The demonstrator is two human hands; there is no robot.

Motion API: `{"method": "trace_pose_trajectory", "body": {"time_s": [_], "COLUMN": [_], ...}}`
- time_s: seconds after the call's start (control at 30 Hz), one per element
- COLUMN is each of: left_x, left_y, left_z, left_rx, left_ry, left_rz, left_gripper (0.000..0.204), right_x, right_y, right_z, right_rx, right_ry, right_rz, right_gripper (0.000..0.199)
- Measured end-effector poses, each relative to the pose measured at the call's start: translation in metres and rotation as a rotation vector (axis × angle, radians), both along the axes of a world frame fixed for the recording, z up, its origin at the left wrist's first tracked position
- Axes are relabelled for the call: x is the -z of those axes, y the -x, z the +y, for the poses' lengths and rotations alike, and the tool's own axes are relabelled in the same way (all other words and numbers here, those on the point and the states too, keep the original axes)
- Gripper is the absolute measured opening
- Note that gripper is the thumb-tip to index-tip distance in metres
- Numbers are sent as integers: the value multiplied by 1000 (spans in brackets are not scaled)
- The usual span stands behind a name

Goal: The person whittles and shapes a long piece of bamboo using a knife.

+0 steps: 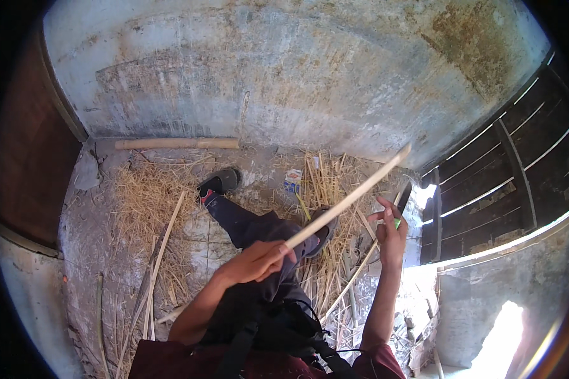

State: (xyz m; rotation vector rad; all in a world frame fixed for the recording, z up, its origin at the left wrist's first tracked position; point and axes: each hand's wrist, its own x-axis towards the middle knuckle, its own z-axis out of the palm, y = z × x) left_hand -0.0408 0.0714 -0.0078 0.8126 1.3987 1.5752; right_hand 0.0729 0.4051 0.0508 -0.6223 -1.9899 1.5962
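My left hand (256, 261) is closed round a long pale strip of split bamboo (354, 197). The strip slants up to the right across my leg, and its other end comes out below my left forearm. On the right, my right hand (392, 235) grips a knife with a dark blade (405, 197) that points upward. A bit of green shows by the fingers, and most of the handle is hidden in the palm. Some fingers of this hand stick out toward the strip, apart from it. The knife's blade stands to the right of the strip, not touching it.
Shavings (148, 189) lie heaped at left, with more split strips (325, 265) right of my legs. A bamboo pole (177, 144) rests along the stained wall (265, 69). A small packet (293, 180) lies beyond my shoe (220, 181). Dark slatted boards (493, 183) stand at right.
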Motion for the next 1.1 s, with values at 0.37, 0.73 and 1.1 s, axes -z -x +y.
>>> {"method": "trace_pose_trajectory", "body": {"time_s": [0.37,0.73,1.1], "left_x": [-101,-85,-24], "left_y": [77,62,29], "left_z": [-161,-253,-100], "left_rx": [-1652,-1151,-888], "left_ry": [-351,-1406,-1302], "left_rz": [620,159,-482], "left_gripper": [56,24,43], "right_x": [7,20,23], "right_y": [-26,-1,20], "right_z": [2,-26,-63], "right_rx": [-64,-197,-279], "right_ry": [53,156,347], "right_rz": [-44,-123,150], "right_gripper": [39,39,73]}}
